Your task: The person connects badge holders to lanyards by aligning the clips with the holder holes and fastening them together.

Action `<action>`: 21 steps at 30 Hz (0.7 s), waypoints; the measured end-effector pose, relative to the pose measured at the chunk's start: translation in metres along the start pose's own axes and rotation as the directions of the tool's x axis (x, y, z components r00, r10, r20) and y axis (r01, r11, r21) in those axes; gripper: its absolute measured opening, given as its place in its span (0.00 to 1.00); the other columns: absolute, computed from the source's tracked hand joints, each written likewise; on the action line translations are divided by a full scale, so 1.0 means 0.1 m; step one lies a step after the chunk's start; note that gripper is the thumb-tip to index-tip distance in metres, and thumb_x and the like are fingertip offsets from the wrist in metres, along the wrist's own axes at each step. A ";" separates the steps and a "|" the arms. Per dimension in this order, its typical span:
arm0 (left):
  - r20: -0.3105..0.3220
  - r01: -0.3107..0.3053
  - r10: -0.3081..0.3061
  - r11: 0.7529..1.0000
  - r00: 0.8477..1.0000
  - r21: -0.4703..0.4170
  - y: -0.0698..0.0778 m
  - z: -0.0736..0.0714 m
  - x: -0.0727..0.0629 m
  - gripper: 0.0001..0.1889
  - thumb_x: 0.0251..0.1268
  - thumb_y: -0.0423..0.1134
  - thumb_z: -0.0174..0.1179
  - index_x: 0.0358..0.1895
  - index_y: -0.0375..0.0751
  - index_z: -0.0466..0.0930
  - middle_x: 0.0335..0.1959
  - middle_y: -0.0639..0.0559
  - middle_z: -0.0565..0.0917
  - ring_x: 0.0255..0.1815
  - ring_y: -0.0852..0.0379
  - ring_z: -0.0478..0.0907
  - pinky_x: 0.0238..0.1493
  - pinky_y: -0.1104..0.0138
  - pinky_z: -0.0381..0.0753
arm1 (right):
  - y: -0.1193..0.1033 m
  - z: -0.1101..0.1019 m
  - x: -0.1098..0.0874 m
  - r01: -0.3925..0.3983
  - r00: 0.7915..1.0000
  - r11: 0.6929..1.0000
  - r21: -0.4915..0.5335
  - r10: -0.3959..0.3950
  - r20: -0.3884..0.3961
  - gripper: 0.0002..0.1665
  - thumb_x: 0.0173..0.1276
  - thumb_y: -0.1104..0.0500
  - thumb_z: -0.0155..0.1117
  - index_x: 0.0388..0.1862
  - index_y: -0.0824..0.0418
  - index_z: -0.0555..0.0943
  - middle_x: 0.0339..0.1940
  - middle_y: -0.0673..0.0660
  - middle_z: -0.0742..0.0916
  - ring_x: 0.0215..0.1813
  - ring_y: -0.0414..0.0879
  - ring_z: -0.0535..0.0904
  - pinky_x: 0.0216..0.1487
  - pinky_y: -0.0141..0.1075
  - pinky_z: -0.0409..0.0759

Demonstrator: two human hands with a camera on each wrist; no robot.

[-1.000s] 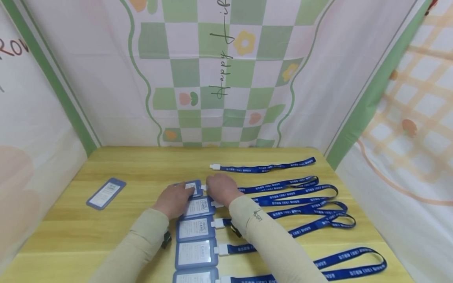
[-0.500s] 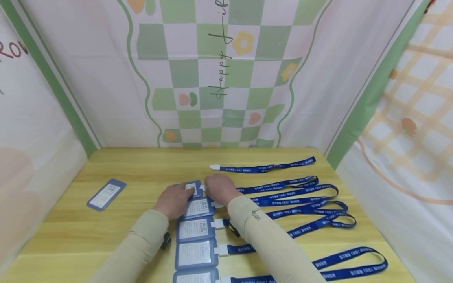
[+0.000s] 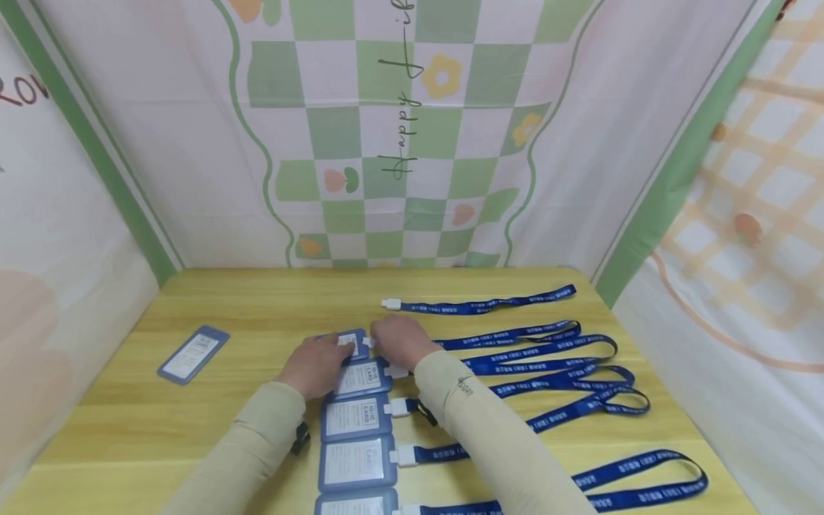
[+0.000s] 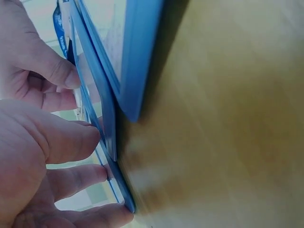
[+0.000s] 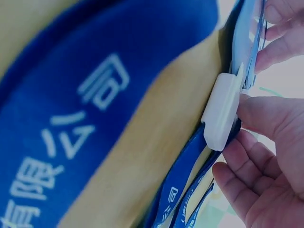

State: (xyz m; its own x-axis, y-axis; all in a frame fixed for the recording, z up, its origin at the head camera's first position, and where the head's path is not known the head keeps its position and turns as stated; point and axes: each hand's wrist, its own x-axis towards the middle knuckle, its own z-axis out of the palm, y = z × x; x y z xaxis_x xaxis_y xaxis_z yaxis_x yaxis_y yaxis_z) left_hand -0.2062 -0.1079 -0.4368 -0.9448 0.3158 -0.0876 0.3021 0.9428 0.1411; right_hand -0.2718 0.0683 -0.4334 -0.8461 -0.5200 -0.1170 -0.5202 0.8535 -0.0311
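My left hand point(image 3: 315, 363) holds the farthest blue card holder point(image 3: 359, 343) of a column, its thumb on the face and its fingers at the far edge in the left wrist view. Beside it, my right hand point(image 3: 402, 340) pinches the white clip at the end of a blue lanyard point(image 3: 498, 338), right at the holder's slot end. The pinched part is mostly covered by the fingers. Below lie more card holders, such as one point(image 3: 355, 417) with its white clip point(image 3: 399, 408) at its right end. In the right wrist view a neighbouring white clip point(image 5: 222, 111) shows close to the right thumb.
A separate blue card holder point(image 3: 193, 354) lies at the left of the wooden table point(image 3: 129, 436). Another lanyard point(image 3: 476, 307) with a white clip lies at the back. Looped lanyards point(image 3: 644, 481) spread to the right. A patterned cloth point(image 3: 399, 143) hangs behind the table.
The right hand has shifted very slightly left, toward the card holder. The left hand stays in place, and the laid-out holders and lanyards are as before.
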 end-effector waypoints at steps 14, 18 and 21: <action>-0.007 -0.019 0.019 1.000 1.000 -0.004 0.00 0.00 -0.01 0.24 0.74 0.35 0.58 0.71 0.46 0.78 0.73 0.31 0.74 0.73 0.31 0.71 0.75 0.37 0.69 | 0.06 0.01 0.00 0.004 1.000 0.997 0.080 -0.004 0.008 0.07 0.77 0.55 0.63 0.45 0.49 0.88 0.37 0.47 0.89 0.40 0.42 0.83 0.46 0.36 0.86; -0.014 -0.032 0.032 0.999 0.999 0.014 0.00 0.01 -0.02 0.24 0.73 0.34 0.58 0.71 0.46 0.78 0.72 0.31 0.75 0.73 0.32 0.71 0.76 0.38 0.69 | 0.06 0.00 0.01 0.009 1.000 0.997 0.082 -0.010 0.014 0.07 0.77 0.55 0.63 0.43 0.49 0.88 0.36 0.46 0.88 0.39 0.42 0.83 0.45 0.36 0.86; -0.016 -0.034 0.034 0.999 0.999 0.020 -0.01 0.01 -0.01 0.23 0.74 0.35 0.57 0.71 0.46 0.78 0.72 0.32 0.74 0.74 0.32 0.71 0.76 0.39 0.69 | 0.06 0.00 0.02 0.008 1.000 0.996 0.084 -0.010 0.018 0.07 0.77 0.56 0.63 0.44 0.49 0.88 0.37 0.47 0.88 0.40 0.42 0.83 0.46 0.37 0.86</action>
State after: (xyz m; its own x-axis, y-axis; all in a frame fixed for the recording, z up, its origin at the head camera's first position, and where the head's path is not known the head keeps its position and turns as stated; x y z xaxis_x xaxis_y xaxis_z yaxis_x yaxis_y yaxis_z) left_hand -0.2050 -0.1090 -0.4381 -0.9358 0.3462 -0.0667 0.3364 0.9334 0.1247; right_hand -0.2766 0.0729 -0.4334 -0.8387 -0.5277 -0.1345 -0.5157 0.8490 -0.1152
